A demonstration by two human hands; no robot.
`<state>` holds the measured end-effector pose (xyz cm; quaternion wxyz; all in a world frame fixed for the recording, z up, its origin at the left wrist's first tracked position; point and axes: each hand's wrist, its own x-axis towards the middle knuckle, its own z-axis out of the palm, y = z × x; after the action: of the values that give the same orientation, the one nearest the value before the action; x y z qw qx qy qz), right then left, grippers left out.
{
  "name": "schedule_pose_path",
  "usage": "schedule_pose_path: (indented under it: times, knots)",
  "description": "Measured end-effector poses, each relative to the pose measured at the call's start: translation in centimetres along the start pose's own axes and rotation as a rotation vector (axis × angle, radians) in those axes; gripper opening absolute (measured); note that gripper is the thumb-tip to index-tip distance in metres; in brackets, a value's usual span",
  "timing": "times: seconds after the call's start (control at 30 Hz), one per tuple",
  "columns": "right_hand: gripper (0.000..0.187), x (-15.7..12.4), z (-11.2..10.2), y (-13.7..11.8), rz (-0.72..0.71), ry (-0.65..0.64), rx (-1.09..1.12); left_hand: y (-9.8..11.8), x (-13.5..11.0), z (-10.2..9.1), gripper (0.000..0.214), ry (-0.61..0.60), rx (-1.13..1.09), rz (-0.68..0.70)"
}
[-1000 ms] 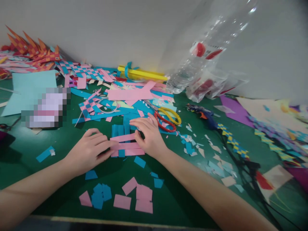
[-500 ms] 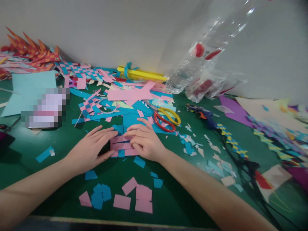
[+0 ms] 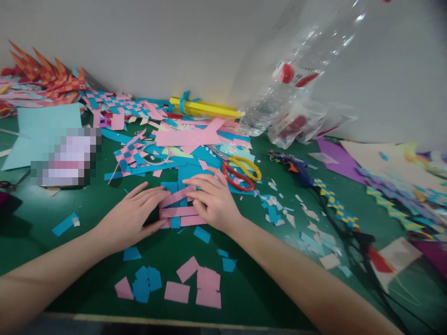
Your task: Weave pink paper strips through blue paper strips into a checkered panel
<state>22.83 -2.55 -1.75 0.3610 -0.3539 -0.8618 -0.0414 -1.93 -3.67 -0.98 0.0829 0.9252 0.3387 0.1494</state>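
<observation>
A small weave of pink and blue paper strips (image 3: 175, 222) lies on the green table. My left hand (image 3: 127, 211) rests along its left edge, fingers stretched out, with fingertips and thumb touching the paper. At the right side, my right hand (image 3: 214, 197) pinches the end of the upper pink paper strip (image 3: 173, 198), which slants up to the right across the blue strips. Two lower pink strips run roughly level, their right ends partly behind my right hand. Loose pink paper pieces (image 3: 177, 292) and blue paper pieces (image 3: 141, 284) lie nearer the table's front edge.
Scissors (image 3: 240, 179) with red and yellow handles lie beyond my right hand. A roll of clear tape (image 3: 153, 153) sits among paper scraps. Left is a pixelated phone-like object (image 3: 68, 160); right, a blue glue gun (image 3: 296, 167) with a cord. A plastic bottle (image 3: 265, 107) leans at the back.
My right hand has shifted slightly right and raised the right end of the upper pink strip, so it now slants. The left hand stays put.
</observation>
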Motion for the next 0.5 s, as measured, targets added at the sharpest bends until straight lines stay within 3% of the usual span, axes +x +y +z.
schedule_pose_path:
  times: [0.23, 0.5]
  knots:
    - [0.024, -0.15, 0.29, 0.12, 0.061, -0.013, -0.017, -0.08, 0.03, -0.10, 0.056, -0.024, 0.010, 0.020]
    - [0.025, -0.07, 0.36, 0.25, 0.080, -0.076, 0.033, 0.07, -0.07, -0.25, 0.043, 0.003, 0.018, 0.051]
